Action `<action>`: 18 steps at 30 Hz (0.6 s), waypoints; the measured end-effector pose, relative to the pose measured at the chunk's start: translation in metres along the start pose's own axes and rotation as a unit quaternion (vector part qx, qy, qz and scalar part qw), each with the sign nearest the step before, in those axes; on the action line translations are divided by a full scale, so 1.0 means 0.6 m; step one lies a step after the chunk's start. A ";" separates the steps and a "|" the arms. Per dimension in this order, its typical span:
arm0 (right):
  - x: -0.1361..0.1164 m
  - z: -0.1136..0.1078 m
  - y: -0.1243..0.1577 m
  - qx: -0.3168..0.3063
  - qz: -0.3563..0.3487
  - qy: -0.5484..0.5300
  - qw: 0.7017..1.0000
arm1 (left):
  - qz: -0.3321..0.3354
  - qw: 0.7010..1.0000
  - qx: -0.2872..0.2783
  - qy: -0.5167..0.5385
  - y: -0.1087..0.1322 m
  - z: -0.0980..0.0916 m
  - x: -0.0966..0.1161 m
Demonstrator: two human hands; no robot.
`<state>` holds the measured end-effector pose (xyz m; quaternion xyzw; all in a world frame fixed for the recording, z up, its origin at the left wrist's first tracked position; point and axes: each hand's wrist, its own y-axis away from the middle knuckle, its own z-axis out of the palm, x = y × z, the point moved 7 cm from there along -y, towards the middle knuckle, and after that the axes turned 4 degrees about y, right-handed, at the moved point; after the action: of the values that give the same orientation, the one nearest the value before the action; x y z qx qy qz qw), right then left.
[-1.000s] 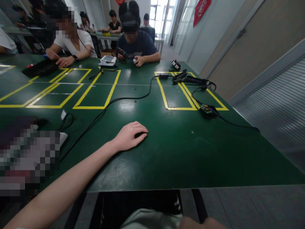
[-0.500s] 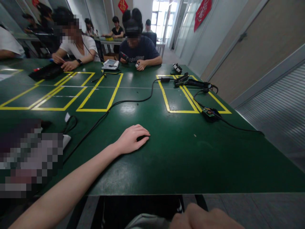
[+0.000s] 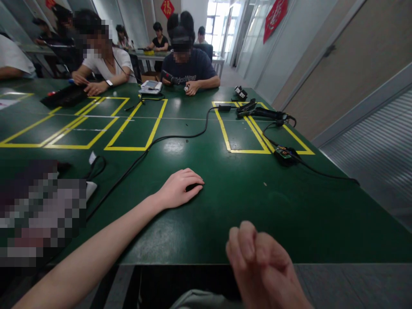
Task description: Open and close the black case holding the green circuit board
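Observation:
My left hand [image 3: 182,187] rests palm down on the green table [image 3: 199,227], fingers stretched out and slightly bent, thumb apart. A dark shadowed gap shows between thumb and fingers, and I see nothing held there. Over the table's front edge, my right hand [image 3: 257,253] is raised with its fingers curled in toward the thumb. Nothing shows in its closed fingers. Left of my left hand, a black cable [image 3: 128,171] runs across the table. To the far right lies a small green circuit board [image 3: 285,154] on a black part with wires.
A black hand-held device [image 3: 264,112] with a cable lies across yellow tape lines [image 3: 247,151]. Beyond it is a small white-and-black object [image 3: 240,92]. A co-worker [image 3: 189,64] opposite handles small parts beside a white device [image 3: 150,87]. Another person [image 3: 106,64] works over a black tray [image 3: 64,96].
My right hand has risen from below the table's front edge into fuller view, fingers curled. My left hand stays in place on the table.

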<state>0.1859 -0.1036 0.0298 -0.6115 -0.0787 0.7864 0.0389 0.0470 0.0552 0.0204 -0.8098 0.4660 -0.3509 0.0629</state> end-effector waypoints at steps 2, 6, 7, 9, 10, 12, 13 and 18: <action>-0.001 -0.078 -0.019 0.157 -0.016 0.023 0.987 | -0.001 1.000 0.003 0.001 -0.001 0.000 0.000; -0.055 -0.280 -0.069 0.381 -0.079 0.270 0.881 | 0.001 1.000 0.000 -0.004 -0.002 0.000 -0.001; -0.071 -0.324 -0.093 0.387 -0.082 0.338 0.854 | 0.001 1.000 -0.001 -0.005 -0.002 0.000 -0.001; -0.093 -0.399 -0.143 0.384 -0.076 0.436 0.810 | 0.001 1.000 -0.001 -0.005 -0.002 0.000 -0.001; -0.096 -0.430 -0.168 0.378 -0.057 0.472 0.795 | 0.001 1.000 0.001 -0.004 -0.002 0.000 -0.001; -0.093 -0.467 -0.215 0.335 -0.032 0.550 0.764 | 0.001 1.000 0.002 -0.002 -0.002 -0.001 -0.002; -0.086 -0.476 -0.236 0.305 -0.022 0.598 0.741 | 0.001 1.000 0.003 -0.001 -0.002 -0.001 -0.002; -0.042 -0.504 -0.289 0.244 0.064 0.698 0.671 | -0.002 1.000 -0.002 -0.004 -0.001 0.000 -0.002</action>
<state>0.4789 0.0865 0.0109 -0.9543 0.2050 0.1226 0.1796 0.0470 0.0564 0.0203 -0.8125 0.4646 -0.3467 0.0619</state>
